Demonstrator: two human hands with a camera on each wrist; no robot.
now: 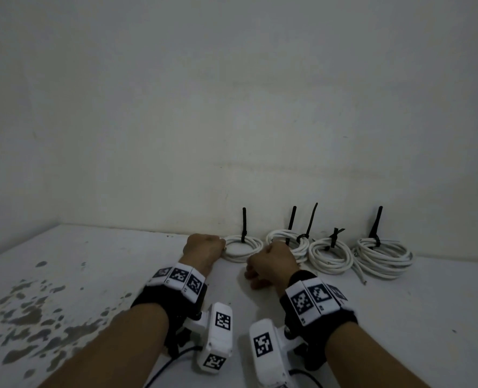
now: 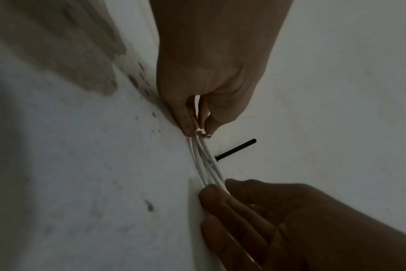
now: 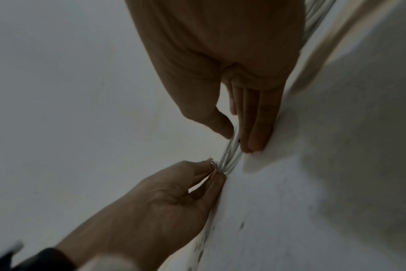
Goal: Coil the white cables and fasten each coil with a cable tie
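Observation:
Several coils of white cable lie in a row against the wall, each with a black cable tie standing up from it. Both hands are on the leftmost coil (image 1: 256, 242) (image 2: 205, 163) (image 3: 230, 155), which lies flat on the table. My left hand (image 1: 222, 244) (image 2: 198, 129) pinches its left edge between thumb and fingers, near a cut cable end (image 2: 208, 136). My right hand (image 1: 270, 260) (image 3: 236, 136) pinches its right edge, thumb above and fingers below. The coil's black tie (image 1: 244, 224) (image 2: 235, 149) points up along the wall.
Three more tied coils (image 1: 293, 237) (image 1: 330, 254) (image 1: 383, 256) lie to the right along the wall (image 1: 232, 107). The white table (image 1: 400, 317) has dark worn patches (image 1: 36, 326) at the left. Both wrists carry white camera mounts with cables near the front edge.

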